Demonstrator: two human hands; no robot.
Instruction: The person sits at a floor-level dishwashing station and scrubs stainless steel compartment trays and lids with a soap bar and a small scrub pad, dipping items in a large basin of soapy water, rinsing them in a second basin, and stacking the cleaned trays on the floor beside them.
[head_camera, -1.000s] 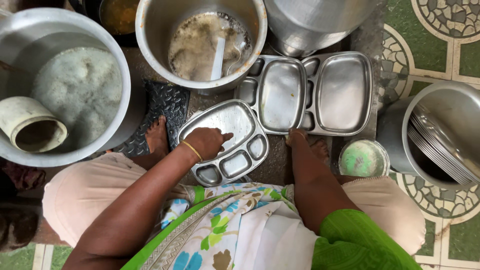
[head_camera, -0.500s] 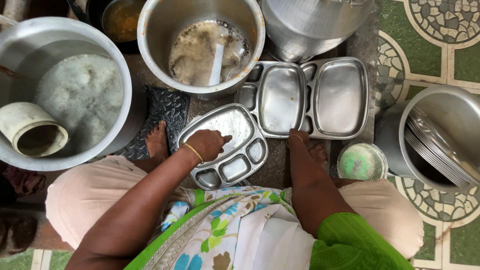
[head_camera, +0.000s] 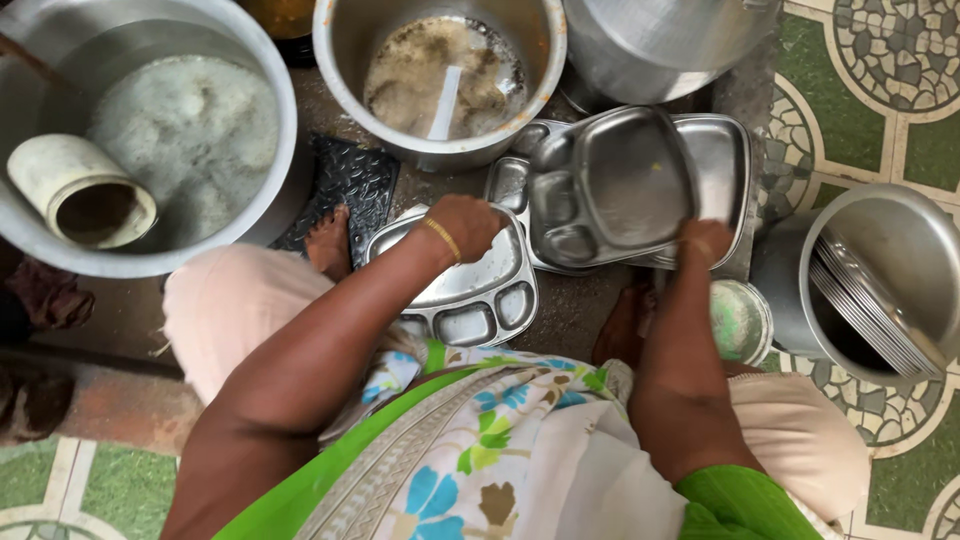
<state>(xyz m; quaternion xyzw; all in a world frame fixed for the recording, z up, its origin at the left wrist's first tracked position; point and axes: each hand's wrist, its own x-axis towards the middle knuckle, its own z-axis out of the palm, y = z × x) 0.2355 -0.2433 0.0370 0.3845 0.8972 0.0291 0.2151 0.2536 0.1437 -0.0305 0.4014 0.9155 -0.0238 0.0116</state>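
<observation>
Head view, looking down at a person crouched on the floor.

Left hand (head_camera: 462, 226): centre of frame, fingers curled, pressed on a steel compartment tray (head_camera: 470, 290) lying flat on the floor before the knees. Whether it grips anything against the tray cannot be told.

Right hand (head_camera: 706, 240): centre right, closed on the lower right edge of a second tray (head_camera: 615, 185), which is tilted up. This one rests over a third tray (head_camera: 722, 160) lying flat beneath it.

Containers:
- Big basin (head_camera: 150, 130), upper left: cloudy, foamy water; a white cylindrical cup (head_camera: 80, 190) lies on its side in it.
- Pot (head_camera: 440, 75), top centre: murky brownish water with scum, a pale flat utensil (head_camera: 443, 105) standing in it.
- Steel vessel (head_camera: 660, 45), top right: only the outer wall shows.
- Steel pot (head_camera: 880, 280), right edge: a stack of plates (head_camera: 865, 315) on edge inside.
- Small round tin (head_camera: 740, 320), just right of the right forearm: greenish content.

A bare foot (head_camera: 328, 245) rests on a dark mat (head_camera: 345, 185) between basin and tray.
</observation>
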